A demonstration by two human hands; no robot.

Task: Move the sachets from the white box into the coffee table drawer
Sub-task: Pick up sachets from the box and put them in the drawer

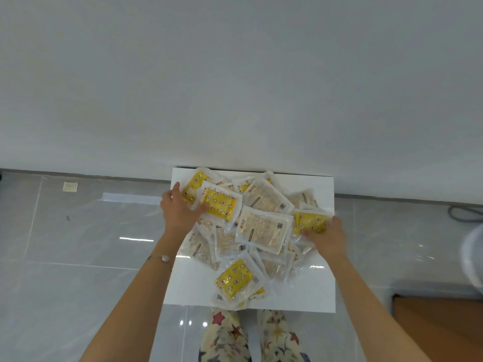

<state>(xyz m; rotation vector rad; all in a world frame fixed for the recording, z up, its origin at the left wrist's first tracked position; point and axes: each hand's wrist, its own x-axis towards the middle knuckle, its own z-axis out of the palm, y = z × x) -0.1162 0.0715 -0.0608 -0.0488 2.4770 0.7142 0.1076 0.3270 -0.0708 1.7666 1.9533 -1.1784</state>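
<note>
Both hands are in the white box [313, 293], which sits on the tiled floor [78, 257] hard against the wall [235, 87], right in front of the person's feet. The sachets [264, 228] are heaped loose in it, yellow printed ones mixed with clear ones, and the heap lies between the two hands. The right hand [326, 237] is at the heap's right edge, fingers curled round the right-edge yellow sachet [311, 222], thumb on its near side. I read that as a firm grip. That sachet's long axis runs roughly left-right, so the hand has it by the short end. The left hand [180, 207] lies back-up on the heap's left flank, thumb across the near corner of the upper-left yellow sachet [220, 206], fingers reaching along the edge. I can't tell whether those fingers are under a packet or just resting. That sachet's long axis also runs left-right, tilted down to the right. I can't see the drawer. The brown wooden surface [439, 335] at lower right may be the coffee table, which would put the right hand nearer. My call: early in the task, box still nearly full. The next lift likely goes up and right, and the slick packets could slide off.
</note>
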